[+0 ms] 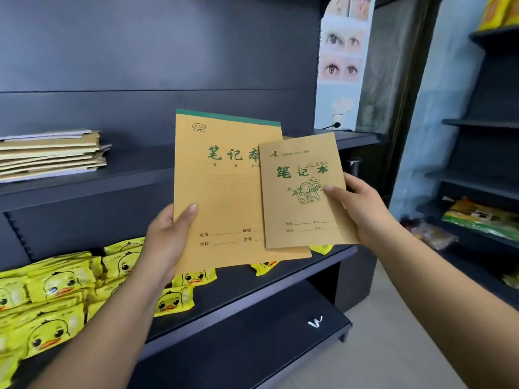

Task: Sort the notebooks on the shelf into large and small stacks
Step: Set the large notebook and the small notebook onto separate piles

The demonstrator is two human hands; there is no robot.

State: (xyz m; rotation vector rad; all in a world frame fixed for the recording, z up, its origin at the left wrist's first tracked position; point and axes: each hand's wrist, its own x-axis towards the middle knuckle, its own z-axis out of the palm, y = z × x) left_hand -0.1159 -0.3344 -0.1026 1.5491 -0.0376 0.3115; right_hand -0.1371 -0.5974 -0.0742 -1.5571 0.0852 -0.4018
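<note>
My left hand (165, 240) grips a large tan notebook (222, 197) with a green top strip by its lower left edge, thumb on the cover. My right hand (356, 209) pinches a small brown notebook (300, 197) at its right edge, thumb on the cover. Both are held upright in front of the dark shelf unit, and the small one overlaps the large one's right side. A messy stack of notebooks (53, 154) lies on the middle shelf (134, 172) at the far left.
Yellow duck-print packets (59, 287) crowd the lower shelf on the left. The bottom shelf (252, 341) holds a small white scrap. A second dark rack (483, 189) with food packets stands at the right, with pale floor between. An eye-picture display board stands behind the unit.
</note>
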